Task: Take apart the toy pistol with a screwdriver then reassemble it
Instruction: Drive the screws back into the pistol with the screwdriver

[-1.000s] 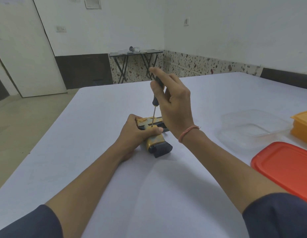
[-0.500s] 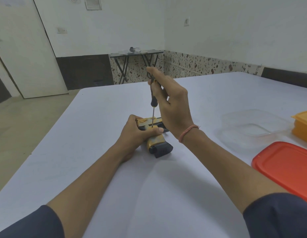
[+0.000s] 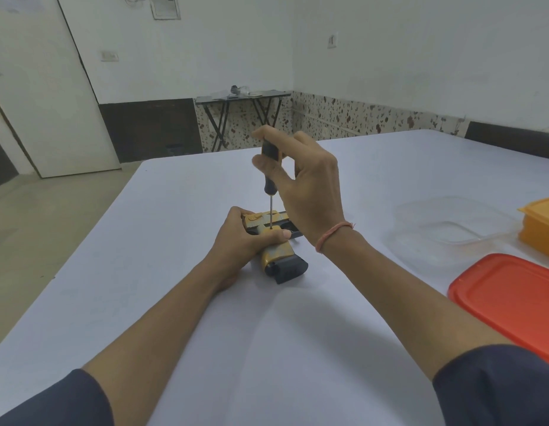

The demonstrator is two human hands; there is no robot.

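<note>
Scuffed yellow-black toy pistol, left hand gripping it, right hand pinching upright screwdriver

The room has plain white painted walls. Along their base runs a dark brown band, and further right a pale band with brown speckles. A white door stands at the left, above a beige floor. A small black folding table stands against the far wall. In front lies a large white table. The light is soft and even.
</note>
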